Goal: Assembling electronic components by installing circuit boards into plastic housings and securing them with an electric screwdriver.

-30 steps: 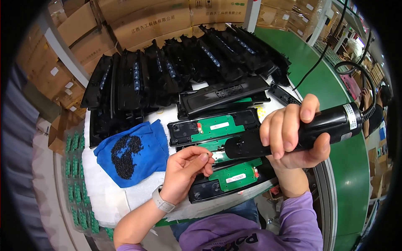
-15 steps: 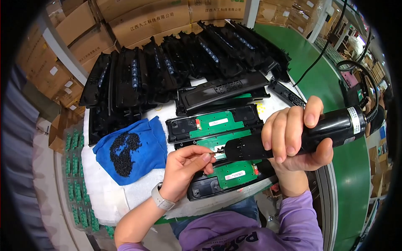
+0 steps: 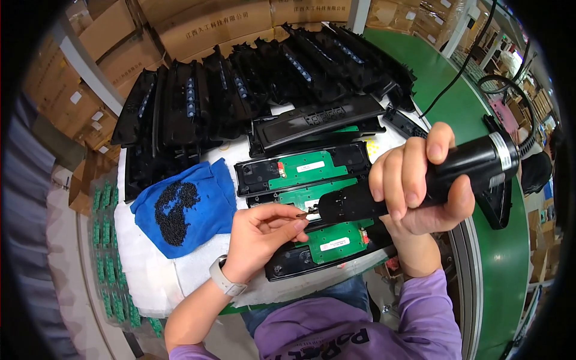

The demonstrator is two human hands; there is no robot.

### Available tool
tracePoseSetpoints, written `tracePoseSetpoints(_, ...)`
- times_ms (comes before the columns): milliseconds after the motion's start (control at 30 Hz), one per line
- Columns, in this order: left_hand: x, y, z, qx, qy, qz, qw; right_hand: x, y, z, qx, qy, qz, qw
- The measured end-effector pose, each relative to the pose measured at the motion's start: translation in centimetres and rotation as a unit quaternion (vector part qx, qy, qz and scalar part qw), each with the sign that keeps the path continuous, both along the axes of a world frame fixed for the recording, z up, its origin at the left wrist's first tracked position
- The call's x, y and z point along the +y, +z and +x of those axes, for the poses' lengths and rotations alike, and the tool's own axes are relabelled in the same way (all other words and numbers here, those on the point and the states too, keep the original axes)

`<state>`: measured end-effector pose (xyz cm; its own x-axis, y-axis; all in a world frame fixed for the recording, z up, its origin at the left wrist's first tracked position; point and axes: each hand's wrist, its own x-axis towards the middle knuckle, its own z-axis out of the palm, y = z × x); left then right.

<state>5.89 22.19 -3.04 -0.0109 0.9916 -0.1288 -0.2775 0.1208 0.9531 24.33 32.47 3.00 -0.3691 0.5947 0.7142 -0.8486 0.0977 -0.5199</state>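
Right hand (image 3: 420,180): wrapped tight round black electric screwdriver (image 3: 420,183).
Left hand (image 3: 261,237): fingertips pinching a small screw (image 3: 300,214) at the tip.
Blue cloth (image 3: 204,210): heap of black screws (image 3: 175,211).
Black housings (image 3: 303,174): green circuit boards (image 3: 309,170) inside.

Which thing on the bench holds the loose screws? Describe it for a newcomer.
On the white padded bench top, look left of the row of black housings with green circuit boards. The crumpled blue cloth lies there, alone in bearing a dark heap of small screws.
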Motion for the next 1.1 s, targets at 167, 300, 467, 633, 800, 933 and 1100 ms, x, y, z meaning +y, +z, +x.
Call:
tracePoseSetpoints(167,-0.1,0.0,-0.6,0.138,0.014,0.027,0.99,0.9,-0.2,-0.4,0.006,0.016,-0.01,1.0)
tracePoseSetpoints(300,0.0,0.6,-1.5,0.32,0.108,0.109,0.935,1.5,0.3,-0.1,-0.162,-0.031,-0.047,0.985)
tracePoseSetpoints(467,0.0,-0.5,-2.0,0.141,0.076,0.039,0.986,0.8,-0.3,-1.4,-0.257,-0.103,-0.044,0.96)
tracePoseSetpoints(633,0.1,-0.8,-1.8,0.133,0.058,0.035,0.989,0.6,-0.3,-1.6,-0.279,-0.105,-0.046,0.953)
tracePoseSetpoints(800,0.3,-1.0,-1.8,0.147,0.059,0.049,0.986,0.6,-0.4,-2.0,-0.291,-0.107,-0.039,0.95)
tracePoseSetpoints(933,0.5,-1.2,-1.6,0.16,0.059,0.044,0.984,0.2,-0.5,-3.1,-0.307,-0.108,0.004,0.945)
tracePoseSetpoints(1100,0.5,-1.3,-1.4,0.151,0.053,0.027,0.987,0.3,0.1,-3.2,-0.334,-0.078,-0.038,0.939)
